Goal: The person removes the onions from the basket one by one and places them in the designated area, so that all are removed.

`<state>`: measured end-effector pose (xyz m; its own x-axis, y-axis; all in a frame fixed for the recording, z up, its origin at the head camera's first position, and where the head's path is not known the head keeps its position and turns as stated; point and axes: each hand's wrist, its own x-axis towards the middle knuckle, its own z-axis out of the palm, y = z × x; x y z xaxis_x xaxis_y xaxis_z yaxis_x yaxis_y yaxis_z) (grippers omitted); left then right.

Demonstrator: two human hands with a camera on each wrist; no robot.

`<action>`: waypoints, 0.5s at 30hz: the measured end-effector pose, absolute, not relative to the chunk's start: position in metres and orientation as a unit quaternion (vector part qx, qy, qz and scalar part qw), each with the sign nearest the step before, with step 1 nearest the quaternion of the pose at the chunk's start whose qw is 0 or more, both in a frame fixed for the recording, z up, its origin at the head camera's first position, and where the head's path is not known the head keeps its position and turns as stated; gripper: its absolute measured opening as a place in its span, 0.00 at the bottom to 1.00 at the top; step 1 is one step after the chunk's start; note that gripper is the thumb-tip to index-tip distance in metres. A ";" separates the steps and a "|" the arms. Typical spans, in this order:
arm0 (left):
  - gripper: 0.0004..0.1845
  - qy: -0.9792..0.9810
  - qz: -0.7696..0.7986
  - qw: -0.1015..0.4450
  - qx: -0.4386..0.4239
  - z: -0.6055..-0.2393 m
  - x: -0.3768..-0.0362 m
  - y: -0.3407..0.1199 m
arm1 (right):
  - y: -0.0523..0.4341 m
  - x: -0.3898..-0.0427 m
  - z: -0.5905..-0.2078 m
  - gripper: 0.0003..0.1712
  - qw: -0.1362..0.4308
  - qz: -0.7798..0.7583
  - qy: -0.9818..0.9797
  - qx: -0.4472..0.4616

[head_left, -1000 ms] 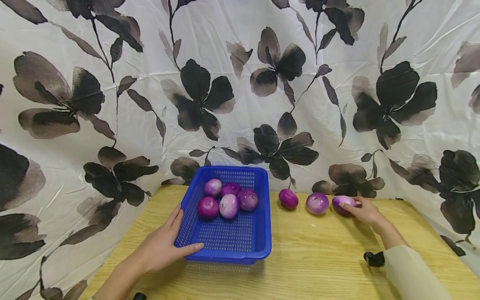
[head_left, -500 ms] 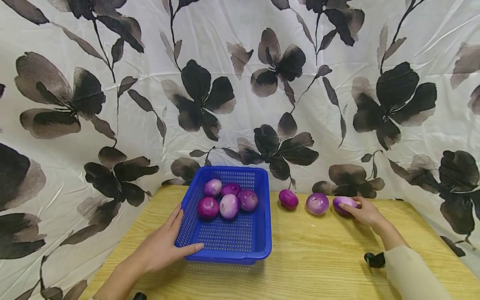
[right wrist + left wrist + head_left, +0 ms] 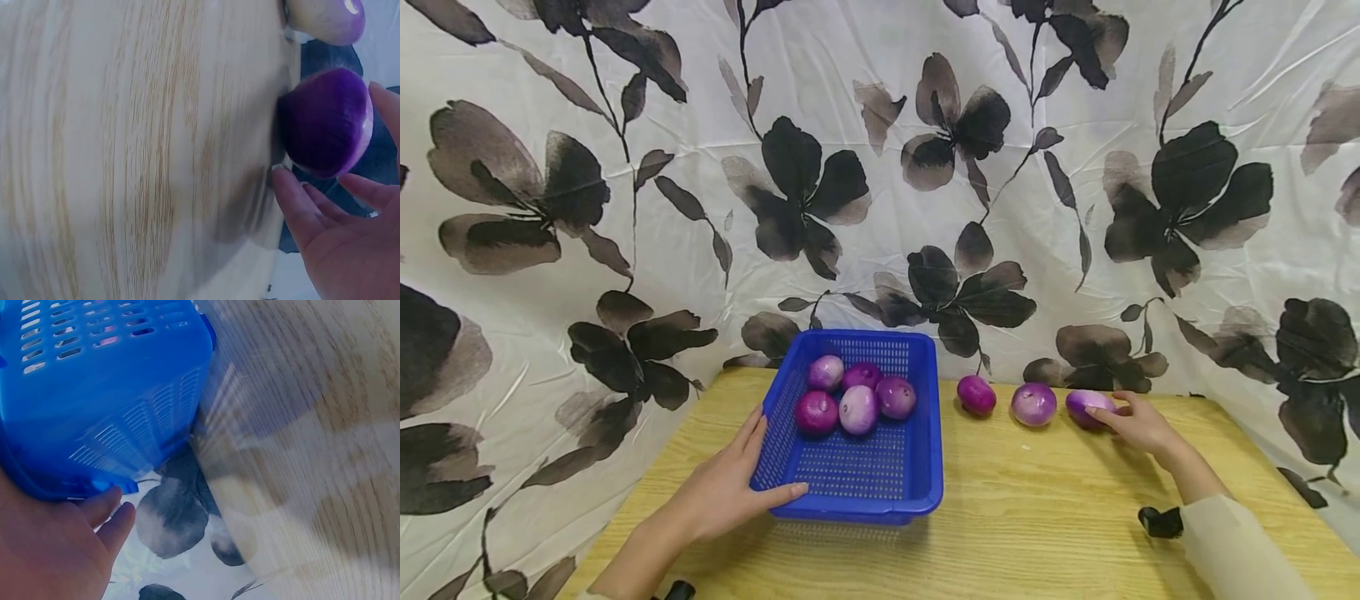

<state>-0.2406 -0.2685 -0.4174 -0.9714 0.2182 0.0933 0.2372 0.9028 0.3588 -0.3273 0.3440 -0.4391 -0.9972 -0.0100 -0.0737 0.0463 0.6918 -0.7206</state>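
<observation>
A blue plastic basket (image 3: pixel 917 507) stands on the table with several purple onions inside, gathered toward its far end. My left hand (image 3: pixel 718 492) holds its near left corner, thumb over the front rim and fingers along the left side. In the left wrist view, fingertips (image 3: pixel 112 519) meet the basket's rim. Right of the basket, three onions sit in a row: a deep magenta one (image 3: pixel 977 395), a purple one (image 3: pixel 1034 404) and a purple-and-white one (image 3: pixel 1086 408). My right hand (image 3: pixel 1142 425) is at this last onion, its fingers spread loosely around it in the right wrist view.
The wooden table (image 3: pixel 1037 517) ends at the back against a white curtain (image 3: pixel 880 208) with dark printed flowers. The onion row lies close to that far edge. Dark wrist devices (image 3: pixel 1161 522) show beside both forearms.
My right hand has drawn slightly right and its fingers have loosened from the rightmost onion, which stays in place. The left hand and the basket have not moved.
</observation>
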 end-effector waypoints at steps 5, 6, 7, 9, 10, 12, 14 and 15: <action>0.70 -0.975 -0.191 0.021 -0.116 -0.416 -0.241 -0.268 | 0.346 -0.319 -0.432 0.53 0.026 -0.361 0.932 0.014; 0.70 -0.975 -0.191 0.020 -0.115 -0.416 -0.242 -0.268 | 0.345 -0.317 -0.431 0.53 0.026 -0.354 0.935 0.014; 0.71 -0.975 -0.192 0.019 -0.115 -0.416 -0.242 -0.268 | 0.345 -0.315 -0.429 0.53 0.023 -0.344 0.938 0.011; 0.71 -0.975 -0.192 0.017 -0.114 -0.416 -0.242 -0.268 | 0.345 -0.310 -0.425 0.52 0.018 -0.327 0.945 0.004; 0.71 -0.975 -0.192 0.016 -0.113 -0.416 -0.242 -0.268 | 0.344 -0.307 -0.423 0.52 0.015 -0.320 0.947 -0.001; 0.71 -0.975 -0.192 0.016 -0.114 -0.416 -0.242 -0.268 | 0.342 -0.303 -0.418 0.51 0.007 -0.310 0.950 -0.012; 0.71 -0.974 -0.191 0.020 -0.117 -0.417 -0.242 -0.269 | 0.339 -0.299 -0.414 0.50 0.000 -0.307 0.952 -0.023; 0.70 -0.974 -0.191 0.023 -0.119 -0.417 -0.242 -0.269 | 0.337 -0.297 -0.412 0.50 -0.001 -0.307 0.951 -0.028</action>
